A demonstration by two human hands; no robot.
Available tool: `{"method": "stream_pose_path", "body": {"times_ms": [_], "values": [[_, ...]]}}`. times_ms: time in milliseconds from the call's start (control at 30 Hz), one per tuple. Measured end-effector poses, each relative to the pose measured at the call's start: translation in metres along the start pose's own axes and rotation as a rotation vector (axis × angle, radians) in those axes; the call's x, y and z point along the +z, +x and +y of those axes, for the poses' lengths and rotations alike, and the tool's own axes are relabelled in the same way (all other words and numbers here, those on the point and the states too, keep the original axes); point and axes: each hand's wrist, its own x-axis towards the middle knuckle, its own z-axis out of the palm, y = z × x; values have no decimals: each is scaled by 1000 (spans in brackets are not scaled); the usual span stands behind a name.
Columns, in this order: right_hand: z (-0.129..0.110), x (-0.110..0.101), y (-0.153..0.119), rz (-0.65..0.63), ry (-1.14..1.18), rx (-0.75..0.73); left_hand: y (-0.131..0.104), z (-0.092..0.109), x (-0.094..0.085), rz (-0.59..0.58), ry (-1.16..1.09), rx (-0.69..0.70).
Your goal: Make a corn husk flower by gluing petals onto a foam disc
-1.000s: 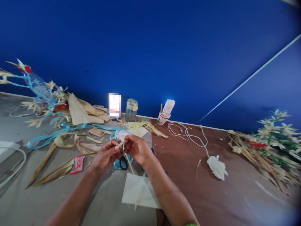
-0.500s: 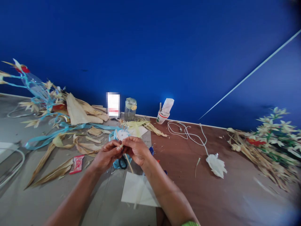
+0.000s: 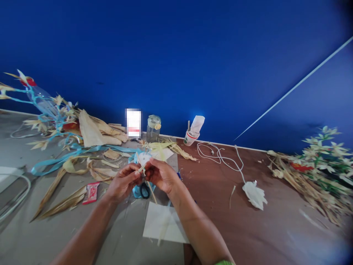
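Note:
My left hand point(image 3: 124, 183) is closed, its thumb and fingers pinching a small pale piece of corn husk point(image 3: 142, 169). Facing it, my right hand point(image 3: 163, 178) has its fingers bent around the other side of the same piece. Exactly where the right fingertips grip is partly hidden. Just below the hands, the black handle of a pair of scissors point(image 3: 145, 190) lies over blue material. A thin pale stick point(image 3: 152, 193) slants down beside it. Behind the fingers is a round white object point(image 3: 143, 158), partly covered.
Dried husks point(image 3: 52, 191) and a red packet point(image 3: 91, 193) lie left. A glass jar point(image 3: 153, 129) and paper cup point(image 3: 191, 138) stand by the blue wall. White paper point(image 3: 162, 224) lies nearer me. A white cord point(image 3: 220, 158) and husk flowers point(image 3: 325, 154) are right.
The fingertips have drawn slightly apart, and more of the pale husk piece shows between them. My right fingers have shifted and look a little looser. The view has moved very slightly.

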Motion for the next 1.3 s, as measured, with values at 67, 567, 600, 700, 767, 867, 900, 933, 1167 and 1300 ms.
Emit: {"method": "stream_pose_path", "body": {"times_ms": [67, 567, 600, 700, 767, 867, 900, 933, 1167, 1300], "values": [[0, 3, -3, -41, -41, -18, 0, 0, -1, -6, 0, 2], [4, 6, -4, -42, -51, -39, 1, 0, -1, -12, 13, 15], [4, 6, -4, -44, -40, -37, 1, 0, -1, -11, 7, 8], [4, 5, -4, -52, -12, -38, 1, 0, -3, -1, -24, -10], [3, 5, -4, -43, -3, -32, 1, 0, -4, 7, -47, -17], [3, 5, -3, 5, -11, -33, 1, 0, -3, 17, -65, -21], [3, 5, -3, 26, -24, -48, 1, 0, -3, 19, -69, -21], [3, 5, -3, 41, -38, -67, 1, 0, -2, 21, -71, -24], [2, 6, -4, -61, -26, -101, 1, 0, 0, 70, -109, -71], [4, 5, -2, -56, -18, -91, 3, -2, -1, 100, -143, -52]]}}
